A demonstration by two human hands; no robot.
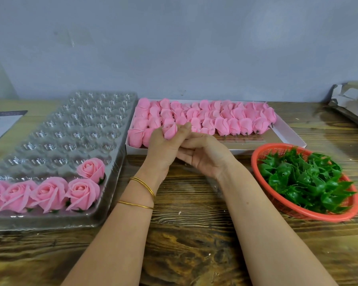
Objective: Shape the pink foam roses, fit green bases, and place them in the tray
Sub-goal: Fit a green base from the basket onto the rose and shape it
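Note:
My left hand (163,145) grips a closed pink foam rose bud (170,131) just in front of the white box (285,134) filled with several unshaped pink buds. My right hand (203,155) lies palm up against the left hand, its fingers loosely curled under the bud's base; I cannot tell whether it holds anything. The clear plastic tray (74,124) at the left holds several opened pink roses (50,193) with green bases in its near rows. A red basket (298,211) at the right holds several green bases (302,178).
A wooden table (194,234) carries everything. A paper sheet (0,124) lies at the far left and a grey flat package (351,108) at the far right. A grey wall stands right behind the tray and box.

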